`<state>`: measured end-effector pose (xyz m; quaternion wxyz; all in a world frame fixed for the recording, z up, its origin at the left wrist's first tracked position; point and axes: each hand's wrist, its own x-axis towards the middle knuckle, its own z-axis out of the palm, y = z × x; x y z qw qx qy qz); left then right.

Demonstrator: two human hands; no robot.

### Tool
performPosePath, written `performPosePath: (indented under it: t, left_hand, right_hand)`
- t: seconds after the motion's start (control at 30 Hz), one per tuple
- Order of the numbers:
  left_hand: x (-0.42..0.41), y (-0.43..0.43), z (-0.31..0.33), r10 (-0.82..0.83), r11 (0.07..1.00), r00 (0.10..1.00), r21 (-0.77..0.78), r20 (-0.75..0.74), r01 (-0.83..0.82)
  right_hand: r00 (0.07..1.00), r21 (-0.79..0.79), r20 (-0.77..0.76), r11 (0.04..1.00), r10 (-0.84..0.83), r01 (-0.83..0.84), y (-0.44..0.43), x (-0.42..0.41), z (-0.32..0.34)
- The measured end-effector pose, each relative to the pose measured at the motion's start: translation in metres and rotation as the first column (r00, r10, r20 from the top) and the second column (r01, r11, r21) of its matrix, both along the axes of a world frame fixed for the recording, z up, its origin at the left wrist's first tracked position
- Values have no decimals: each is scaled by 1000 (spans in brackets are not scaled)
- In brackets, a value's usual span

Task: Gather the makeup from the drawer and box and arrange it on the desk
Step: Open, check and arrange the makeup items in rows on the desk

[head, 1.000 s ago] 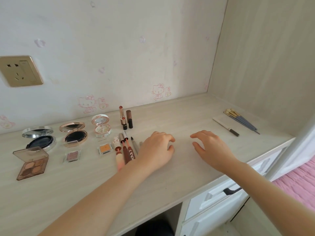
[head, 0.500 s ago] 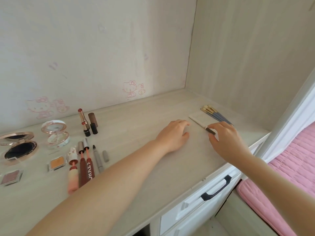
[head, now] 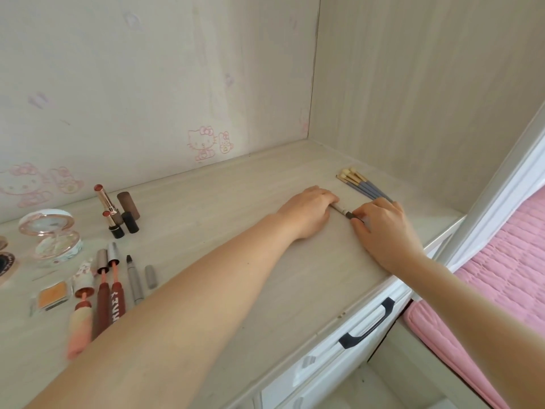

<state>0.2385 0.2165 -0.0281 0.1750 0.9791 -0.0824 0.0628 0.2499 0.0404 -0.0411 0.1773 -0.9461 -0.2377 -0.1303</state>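
Holding white pencil [head: 340,208]: left hand [head: 309,212], right hand [head: 383,233]; brown tube [head: 116,302] lettering half-hidden.

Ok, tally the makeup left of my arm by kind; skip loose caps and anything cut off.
Upright lipsticks: 2
Lying lip tubes: 3
Grey liner pen: 1
Open compact: 1
Orange eyeshadow pan: 1
Total: 8

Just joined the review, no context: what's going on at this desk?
A person has both hands on a slim white pencil near the right end of the desk: the left hand curls over one end, the right hand pinches its dark tip. A bunch of brushes lies just behind it. Lipsticks, lip glosses and an open compact are laid out further left.
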Motion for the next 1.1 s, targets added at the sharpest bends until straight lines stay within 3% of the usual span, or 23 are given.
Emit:
performPosePath:
  t: [0.3, 0.47, 0.8, 1.1]
  left_hand:
    - [-24, 12, 5, 3, 985, 996, 169, 94, -19]
    - [-55, 24, 9, 17, 990, 996, 136, 91, -29]
    - [-158, 58, 32, 111, 992, 976, 34, 187, -119]
    - [-261, 99, 40, 208, 977, 907, -44, 367, -207]
  right_hand:
    - [1000, 35, 12, 999, 23, -24, -2, -18, 2]
    - [997, 54, 28, 996, 75, -77, -1, -40, 4]
    - [963, 297, 3, 919, 271, -260, 32, -102, 21]
    - [897, 273, 49, 858, 438, -434, 82, -162, 35]
